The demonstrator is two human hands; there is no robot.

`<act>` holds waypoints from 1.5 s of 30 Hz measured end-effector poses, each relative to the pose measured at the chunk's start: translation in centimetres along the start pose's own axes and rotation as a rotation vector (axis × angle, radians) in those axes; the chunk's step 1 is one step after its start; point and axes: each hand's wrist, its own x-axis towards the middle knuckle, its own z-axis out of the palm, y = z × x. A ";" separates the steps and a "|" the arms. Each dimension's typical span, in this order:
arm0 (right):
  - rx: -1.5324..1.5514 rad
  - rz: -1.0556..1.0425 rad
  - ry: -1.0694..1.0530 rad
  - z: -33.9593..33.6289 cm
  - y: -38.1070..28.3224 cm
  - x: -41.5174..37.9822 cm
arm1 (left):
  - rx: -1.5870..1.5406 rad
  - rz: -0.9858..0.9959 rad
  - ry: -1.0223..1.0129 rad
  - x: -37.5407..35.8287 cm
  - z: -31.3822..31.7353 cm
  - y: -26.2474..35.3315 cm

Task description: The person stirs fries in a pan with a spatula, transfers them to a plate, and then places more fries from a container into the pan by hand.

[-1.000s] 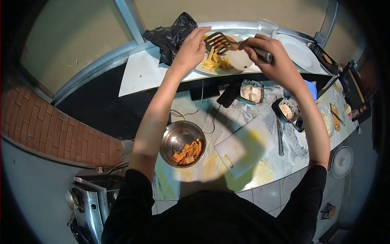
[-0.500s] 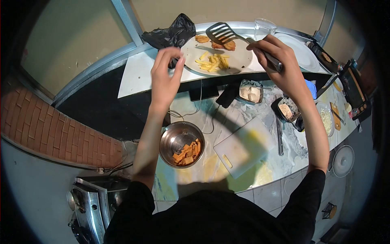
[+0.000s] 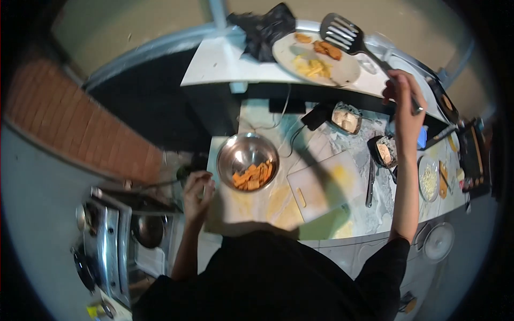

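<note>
My right hand [image 3: 405, 96] is wrapped around the handle of a black slotted spatula [image 3: 343, 35]. The spatula's head hovers over the right side of a plate [image 3: 293, 63], close to browned fried pieces [image 3: 327, 51]; yellow fries [image 3: 312, 67] lie on the same plate. My left hand [image 3: 197, 193], a little blurred, is empty with its fingers loosely bent and apart. It hangs just left of a steel bowl [image 3: 234, 151] that holds orange cut pieces [image 3: 254, 176], without touching it.
A white cutting board [image 3: 321, 187] and a knife [image 3: 370, 183] lie on the marbled counter. Behind them are black containers of pale food [image 3: 346, 119]. A crumpled black bag [image 3: 266, 33] sits on the raised shelf. Left stands a metal stove [image 3: 110, 246] with a pan [image 3: 148, 230].
My left hand has drawn back from the plate, down beside the steel bowl. The spatula is still in my right hand. The whole view has turned and shifted.
</note>
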 end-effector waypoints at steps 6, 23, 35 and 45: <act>0.579 0.258 -0.161 2.3 -0.6 -2.7 | 0.133 -0.034 0.174 -4.5 -4.4 -1.6; 0.947 1.012 -0.841 34.7 -14.3 -36.5 | 0.110 -0.454 0.679 -28.8 -23.7 -6.8; 0.953 0.983 -1.520 54.6 -34.7 -55.5 | 0.404 -0.615 1.199 -48.5 -40.4 -9.0; 1.043 0.911 -1.979 64.9 -40.2 -65.8 | 0.445 -0.785 1.459 -51.8 -44.8 -12.8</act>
